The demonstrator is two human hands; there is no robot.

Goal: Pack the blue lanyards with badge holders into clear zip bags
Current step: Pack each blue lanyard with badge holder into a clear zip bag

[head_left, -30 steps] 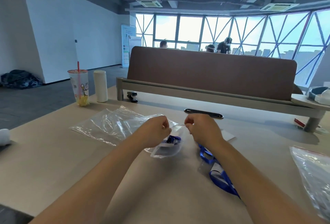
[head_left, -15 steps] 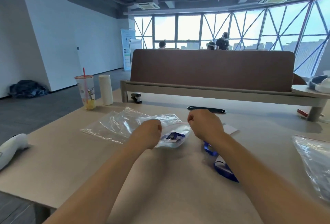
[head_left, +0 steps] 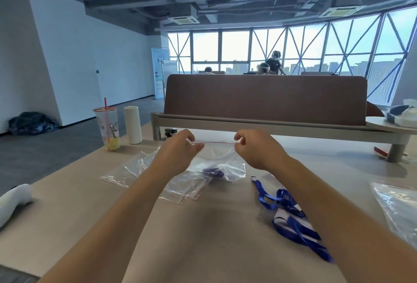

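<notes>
Clear plastic zip bag (head_left: pixel 222 165) hangs lifted over the beige desk (head_left: pixel 203 226), centre-far, one bundled blue lanyard (head_left: pixel 213 172) already inside. Left hand (head_left: pixel 180 150) and right hand (head_left: pixel 255 150) each hold a grip pinching one end of its red seal strip (head_left: pixel 214 142); sealed or not, cannot tell. Second blue lanyard with badge holder (head_left: pixel 291 212) lies unpacked, near right. Half a second earlier both hands sat low at the desk, closer together.

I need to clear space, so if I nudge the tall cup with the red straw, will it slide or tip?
It may tip: the cup is tall and narrows toward its base. It looks mostly empty, only yellow at the bottom, so probably light. It stands near the table edge.
</notes>
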